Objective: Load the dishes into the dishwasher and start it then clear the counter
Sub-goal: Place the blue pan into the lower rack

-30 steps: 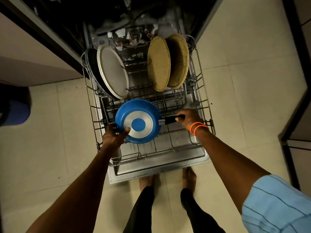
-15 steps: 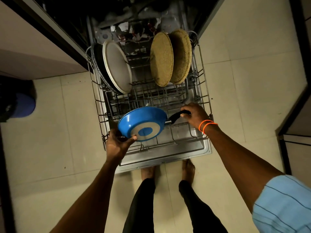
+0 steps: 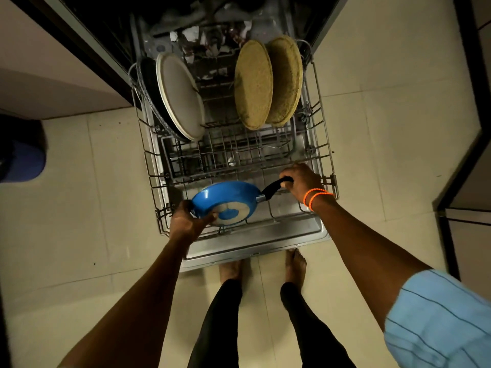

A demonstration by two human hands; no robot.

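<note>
A blue frying pan [image 3: 225, 199] with a black handle stands tilted on its edge at the front of the pulled-out lower dishwasher rack [image 3: 322, 144], its silver and blue base toward me. My left hand [image 3: 187, 221] grips the pan's left rim. My right hand [image 3: 301, 180], with orange bands at the wrist, holds the end of the handle. Further back in the rack a grey plate [image 3: 180, 96] leans at the left in front of a dark dish, and two rough tan plates [image 3: 253, 85] stand upright at the right.
The open dishwasher door [image 3: 255, 245] lies flat under the rack, just in front of my bare feet. A dark counter edge runs along the upper left. A blue bin [image 3: 22, 159] stands on the tiled floor at the far left. A dark cabinet edge is at the right.
The pan has tipped from nearly flat to on its edge and moved toward the rack's front. Both hands came with it, toward me.
</note>
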